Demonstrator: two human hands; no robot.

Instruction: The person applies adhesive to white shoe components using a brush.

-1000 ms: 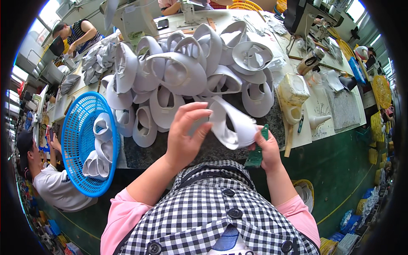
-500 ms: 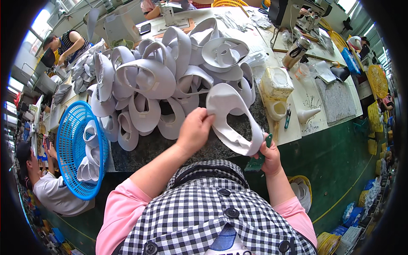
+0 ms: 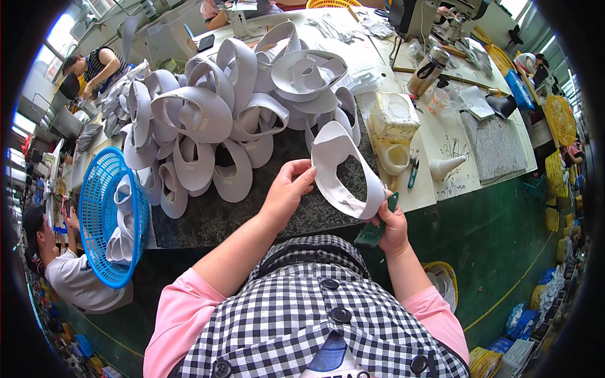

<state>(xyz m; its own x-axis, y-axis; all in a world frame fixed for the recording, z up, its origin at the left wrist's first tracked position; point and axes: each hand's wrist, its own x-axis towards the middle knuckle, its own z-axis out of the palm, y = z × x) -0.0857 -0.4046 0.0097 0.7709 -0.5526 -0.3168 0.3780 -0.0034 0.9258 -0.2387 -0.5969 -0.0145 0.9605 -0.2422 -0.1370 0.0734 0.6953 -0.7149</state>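
Observation:
Over the dark speckled front of the table I hold up a white shoe upper (image 3: 330, 150) with a wide opening in its middle. My left hand (image 3: 285, 194) pinches its left edge between thumb and fingers. The opposite, lower right end is gripped by my right hand (image 3: 393, 232), which also keeps a flat green tool (image 3: 370, 235) in its grasp. The tool's exact kind is not clear, as the fingers cover part of it. Just beyond my left hand lies a large heap of similar white uppers (image 3: 200, 116), stacked on one another.
On my left, a blue plastic basket (image 3: 88, 217) holds several white uppers. To the right stand a glue-stained block-shaped container (image 3: 396, 116), teal-handled snips (image 3: 413, 172), a white cone (image 3: 445, 167) and a flask (image 3: 428, 72). A yellow basket (image 3: 451, 277) sits low at my right. Other people sit at left.
The upper has tilted slightly between my hands, and my left hand's fingers have shifted along its edge. The table and heap appear a little further left as the view moved.

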